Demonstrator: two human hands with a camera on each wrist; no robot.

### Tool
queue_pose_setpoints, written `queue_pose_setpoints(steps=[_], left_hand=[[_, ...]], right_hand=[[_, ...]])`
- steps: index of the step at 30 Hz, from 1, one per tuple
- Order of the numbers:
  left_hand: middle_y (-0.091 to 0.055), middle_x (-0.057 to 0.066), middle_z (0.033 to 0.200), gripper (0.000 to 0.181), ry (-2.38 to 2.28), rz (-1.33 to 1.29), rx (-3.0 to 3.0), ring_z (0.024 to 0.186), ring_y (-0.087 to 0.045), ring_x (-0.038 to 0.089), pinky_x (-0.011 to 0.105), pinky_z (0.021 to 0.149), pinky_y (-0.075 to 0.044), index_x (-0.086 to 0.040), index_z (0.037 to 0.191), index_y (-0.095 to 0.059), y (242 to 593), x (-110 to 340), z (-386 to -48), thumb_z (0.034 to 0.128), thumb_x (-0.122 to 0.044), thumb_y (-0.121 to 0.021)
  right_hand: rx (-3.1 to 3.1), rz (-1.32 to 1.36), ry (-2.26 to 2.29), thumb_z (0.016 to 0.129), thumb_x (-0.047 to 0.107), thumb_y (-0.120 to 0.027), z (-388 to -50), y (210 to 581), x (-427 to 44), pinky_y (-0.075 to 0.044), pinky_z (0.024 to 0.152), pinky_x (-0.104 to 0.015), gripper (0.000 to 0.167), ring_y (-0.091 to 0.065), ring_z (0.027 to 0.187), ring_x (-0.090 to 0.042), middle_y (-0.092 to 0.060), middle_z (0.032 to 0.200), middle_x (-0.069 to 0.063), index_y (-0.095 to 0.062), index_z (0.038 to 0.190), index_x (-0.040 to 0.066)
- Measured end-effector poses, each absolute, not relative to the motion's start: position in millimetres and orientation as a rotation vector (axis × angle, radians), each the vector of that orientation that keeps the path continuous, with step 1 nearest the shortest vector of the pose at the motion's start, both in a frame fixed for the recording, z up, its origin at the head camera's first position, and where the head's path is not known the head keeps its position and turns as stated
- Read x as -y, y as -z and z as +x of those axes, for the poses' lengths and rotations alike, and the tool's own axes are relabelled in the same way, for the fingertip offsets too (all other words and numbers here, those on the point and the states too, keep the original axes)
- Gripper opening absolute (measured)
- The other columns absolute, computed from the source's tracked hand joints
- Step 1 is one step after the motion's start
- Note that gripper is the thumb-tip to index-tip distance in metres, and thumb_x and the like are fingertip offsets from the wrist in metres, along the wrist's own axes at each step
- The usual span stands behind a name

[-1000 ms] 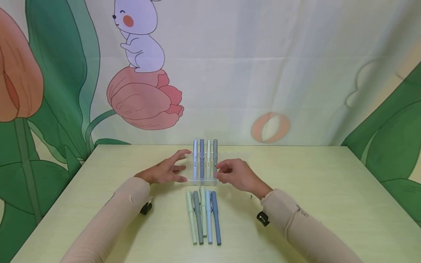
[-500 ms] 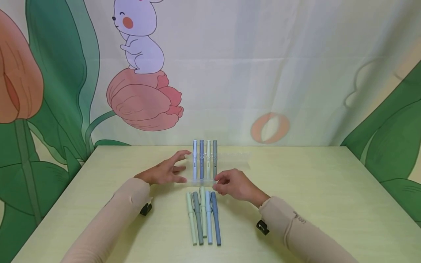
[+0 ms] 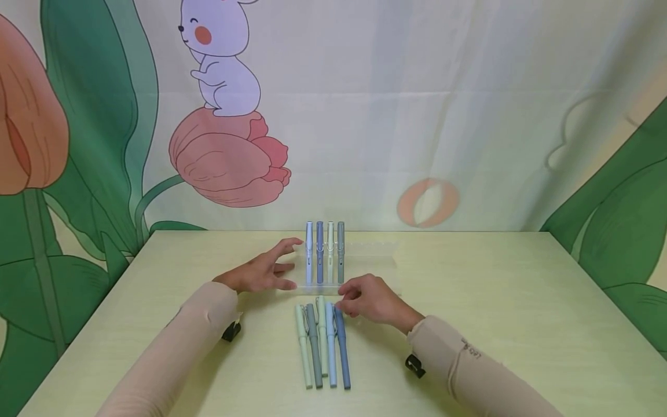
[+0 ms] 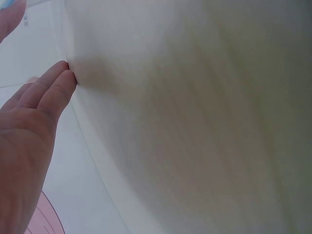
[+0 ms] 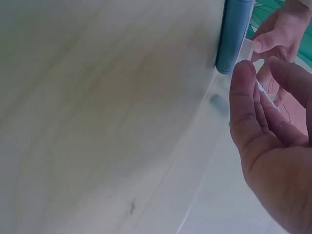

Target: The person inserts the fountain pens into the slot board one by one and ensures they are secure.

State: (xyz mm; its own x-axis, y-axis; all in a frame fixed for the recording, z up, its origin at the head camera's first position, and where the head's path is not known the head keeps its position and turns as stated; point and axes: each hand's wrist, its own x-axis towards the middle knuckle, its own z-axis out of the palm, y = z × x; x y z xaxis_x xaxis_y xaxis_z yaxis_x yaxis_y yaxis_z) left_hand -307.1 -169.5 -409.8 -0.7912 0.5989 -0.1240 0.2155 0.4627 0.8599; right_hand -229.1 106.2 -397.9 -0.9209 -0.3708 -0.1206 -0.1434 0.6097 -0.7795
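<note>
My left hand is at the left end of a clear plastic pen rack, thumb and fingers spread. In the left wrist view its fingertips rest near the tabletop. Four-in-a-row aside, several capped pens stand side by side in the rack, the grey-green pen rightmost. My right hand hovers by the upper end of a dark blue pen. Its thumb and fingers are bent loosely, apart, with nothing between them in the right wrist view. Touching the pen cannot be made out.
Beside the dark blue pen lie a light blue pen, a grey-green pen and pale green pens on the pale table. A printed curtain hangs behind the table's back edge.
My right hand has come away from the rightmost racked pen, moving down toward the loose pens. My left hand has stayed at the rack's left end.
</note>
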Motion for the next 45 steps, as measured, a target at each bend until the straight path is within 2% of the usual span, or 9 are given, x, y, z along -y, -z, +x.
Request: queue_pose_setpoints(steps=[17, 23, 29, 37, 45], left_hand=[[-0.011, 0.020, 0.164, 0.093, -1.266, 0.686, -2.300, 0.143, -0.032, 0.042, 0.056, 0.110, -0.036, -0.035, 0.154, -0.017, 410.3, 169.9, -308.0, 0.0882, -0.010, -0.077], [-0.011, 0.019, 0.164, 0.093, -1.260, 0.673, -2.310, 0.143, -0.033, 0.042, 0.057, 0.110, -0.035, -0.036, 0.154, -0.017, 410.9, 170.2, -309.1, 0.0881, -0.011, -0.077], [-0.012, 0.020, 0.164, 0.093, -1.274, 0.695, -2.303, 0.143, -0.033, 0.042, 0.054, 0.109, -0.038, -0.035, 0.154, -0.018, 410.8, 169.1, -309.4, 0.0872, -0.010, -0.078], [-0.012, 0.021, 0.163, 0.094, -1.277, 0.707, -2.292, 0.142, -0.033, 0.043, 0.053, 0.108, -0.040, -0.032, 0.155, -0.016, 410.7, 168.7, -309.1, 0.0872, -0.010, -0.078], [-0.011, 0.019, 0.164, 0.095, -1.289, 0.694, -2.276, 0.143, -0.033, 0.041, 0.052, 0.108, -0.040, -0.031, 0.156, -0.015, 410.9, 169.5, -310.1, 0.0876, -0.009, -0.077]], right_hand=[[-2.605, -0.438, 1.109, 0.085, 0.017, -0.081, -227.3, 405.6, -104.1, -0.051, 0.064, -0.026, 0.031, -0.062, 0.063, -0.011, -0.069, 0.076, 0.001, -0.071, 0.107, -0.002], [-2.615, -0.445, 1.043, 0.083, 0.018, -0.083, -226.5, 405.6, -102.4, -0.051, 0.065, -0.026, 0.036, -0.062, 0.062, -0.011, -0.069, 0.074, 0.001, -0.070, 0.109, -0.004], [-2.615, -0.467, 1.022, 0.083, 0.013, -0.081, -226.7, 404.8, -105.2, -0.052, 0.062, -0.025, 0.036, -0.063, 0.062, -0.011, -0.070, 0.079, -0.001, -0.069, 0.112, -0.005], [-2.589, -0.433, 1.035, 0.086, 0.010, -0.077, -225.7, 404.5, -107.8, -0.050, 0.057, -0.025, 0.033, -0.062, 0.058, -0.013, -0.069, 0.078, -0.001, -0.068, 0.116, -0.002], [-2.603, -0.428, 1.044, 0.086, 0.015, -0.079, -225.0, 404.3, -107.6, -0.049, 0.057, -0.025, 0.037, -0.062, 0.056, -0.013, -0.068, 0.074, -0.001, -0.068, 0.117, -0.002]])
